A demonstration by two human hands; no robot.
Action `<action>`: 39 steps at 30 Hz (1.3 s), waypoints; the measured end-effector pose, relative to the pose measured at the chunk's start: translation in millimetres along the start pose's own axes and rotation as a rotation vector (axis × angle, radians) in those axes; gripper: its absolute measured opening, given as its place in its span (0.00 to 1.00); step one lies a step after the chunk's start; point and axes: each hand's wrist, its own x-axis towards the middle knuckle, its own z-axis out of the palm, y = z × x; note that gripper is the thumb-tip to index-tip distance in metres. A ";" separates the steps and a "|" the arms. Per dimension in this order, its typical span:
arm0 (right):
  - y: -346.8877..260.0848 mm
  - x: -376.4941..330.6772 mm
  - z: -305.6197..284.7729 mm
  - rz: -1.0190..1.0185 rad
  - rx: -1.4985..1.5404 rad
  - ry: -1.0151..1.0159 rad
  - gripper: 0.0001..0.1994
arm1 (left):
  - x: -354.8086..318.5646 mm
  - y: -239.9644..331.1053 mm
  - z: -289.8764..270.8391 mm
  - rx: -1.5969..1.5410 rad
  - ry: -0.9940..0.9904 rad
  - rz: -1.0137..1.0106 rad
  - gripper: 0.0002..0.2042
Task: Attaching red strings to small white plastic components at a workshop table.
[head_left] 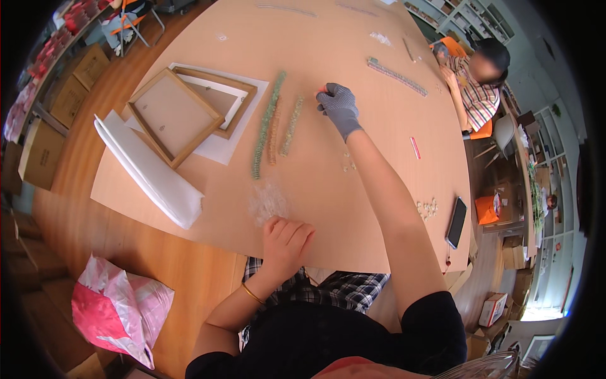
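My right hand (339, 108), in a grey knit glove, is stretched out over the middle of the table (315, 221). Its fingers are bent together; whatever they may pinch is too small to make out. Just left of it lie a short yellow-green bead row (291, 126), an orange-brown bead row (274, 132) and a longer green bead row (268, 126). My bare left hand (287, 246) is at the table's near edge, fingers curled in, with nothing visible in them. Crumpled clear plastic (267, 201) lies right beyond its knuckles. A few small pale rings (348, 163) lie by my right forearm.
Wooden frames (173, 117) and a white roll (148, 170) lie at the left. On the right are a phone (456, 222), small pale pieces (428, 207), a red-and-white stick (415, 148) and a long pale bead row (398, 76). Another person (475, 88) sits at the far right edge.
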 end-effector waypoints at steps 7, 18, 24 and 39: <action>14.7 50.1 20.9 0.011 -0.274 -0.174 0.11 | 3.0 3.0 -3.1 0.003 0.023 -0.011 0.10; 3.9 28.0 21.9 -0.222 -0.504 -0.212 0.14 | 1.9 4.3 -4.9 -0.005 0.012 -0.014 0.10; 10.5 6.6 31.2 -0.275 -0.461 -0.245 0.15 | 3.1 3.7 -4.0 0.025 0.033 -0.028 0.10; 5.2 -228.7 -59.7 -0.824 -0.205 -0.148 0.07 | 6.5 0.6 -6.4 0.235 0.087 -0.118 0.10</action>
